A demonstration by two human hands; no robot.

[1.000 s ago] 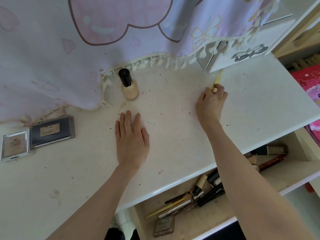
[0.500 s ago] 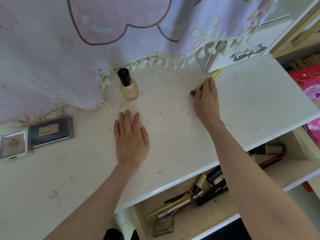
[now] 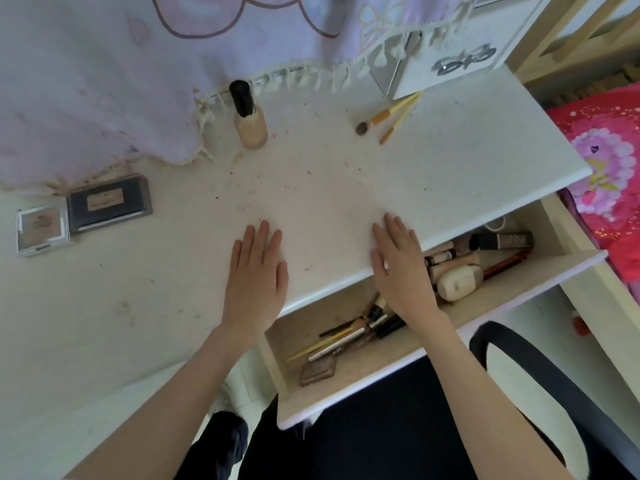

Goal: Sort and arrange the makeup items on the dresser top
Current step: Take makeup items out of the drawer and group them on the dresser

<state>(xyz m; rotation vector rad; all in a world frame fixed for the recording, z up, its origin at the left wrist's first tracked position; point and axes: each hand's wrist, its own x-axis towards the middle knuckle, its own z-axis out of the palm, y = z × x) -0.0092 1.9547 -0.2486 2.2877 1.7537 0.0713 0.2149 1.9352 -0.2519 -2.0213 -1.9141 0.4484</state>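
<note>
My left hand (image 3: 257, 271) lies flat and empty on the white dresser top (image 3: 346, 188). My right hand (image 3: 398, 268) hovers open at the dresser's front edge, above the open drawer (image 3: 433, 344). Two yellow-handled makeup brushes (image 3: 388, 114) lie side by side at the back right, apart from both hands. A foundation bottle (image 3: 248, 121) with a black cap stands upright at the back. A dark palette (image 3: 109, 202) and a white-framed compact (image 3: 42, 226) lie side by side at the left.
The drawer holds several brushes, pencils, tubes and a cream compact (image 3: 459, 282). A lilac tasselled cloth (image 3: 138, 64) hangs over the back. A white box (image 3: 446, 64) stands at the back right. A black chair edge (image 3: 519, 362) and red bedding (image 3: 606, 168) are at right.
My right hand let go of the yellow brush beside the other one and drew back to the front edge. My left hand slid back toward me. The view shifted down, showing more drawer.
</note>
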